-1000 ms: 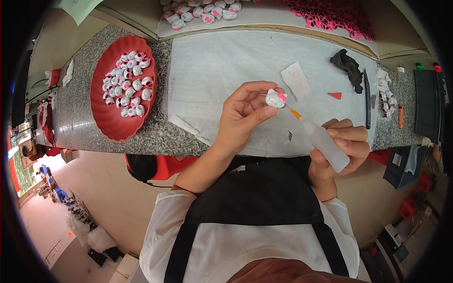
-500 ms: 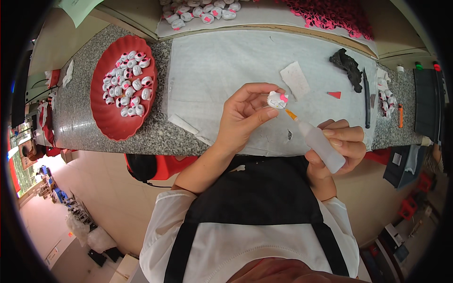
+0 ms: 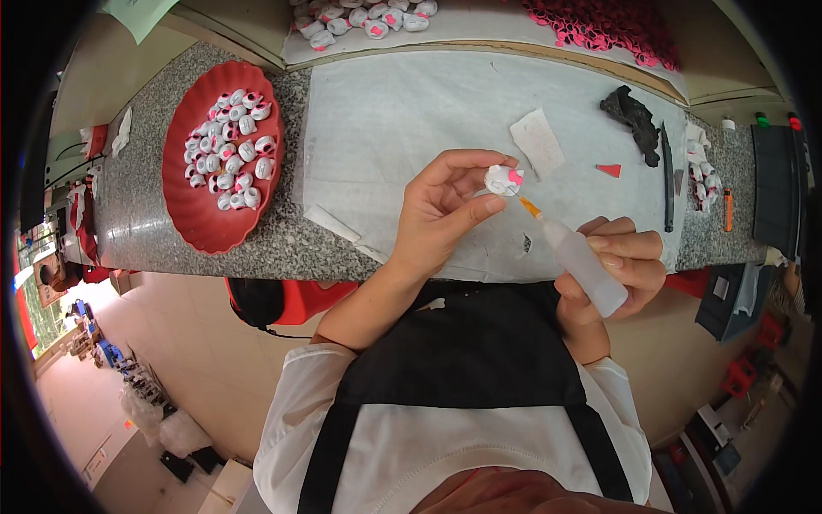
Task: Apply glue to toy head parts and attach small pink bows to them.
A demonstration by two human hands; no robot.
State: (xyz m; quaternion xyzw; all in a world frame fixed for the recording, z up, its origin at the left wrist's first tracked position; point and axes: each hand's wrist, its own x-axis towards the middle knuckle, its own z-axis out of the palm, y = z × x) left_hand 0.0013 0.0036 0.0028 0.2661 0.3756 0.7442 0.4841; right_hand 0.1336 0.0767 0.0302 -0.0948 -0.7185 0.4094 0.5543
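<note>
Between the thumb and fingers of my left hand [image 3: 449,204] is a small white cat-head figure [image 3: 502,181] with a pink bow. My right hand [image 3: 623,261] is wrapped round a translucent squeeze bottle [image 3: 584,264], tilted so that its orange needle tip [image 3: 530,206] points up and left at the figure's lower edge. Whether the tip touches the figure I cannot tell. Off to the left, a red scalloped tray [image 3: 209,232] holds several white and pink pieces [image 3: 224,147] like the one in my hand.
White paper [image 3: 385,103] covers the speckled counter [image 3: 128,214]. On it lie a folded white cloth [image 3: 538,144], a red scrap [image 3: 608,170], a crumpled black cloth [image 3: 632,124] and a black pen [image 3: 668,184]. Several white pieces [image 3: 374,28] and a pink heap [image 3: 599,34] fill the shelf behind.
Both hands keep nearly the same place and the same hold. The needle tip sits slightly lower and further from the middle of the figure than before.
</note>
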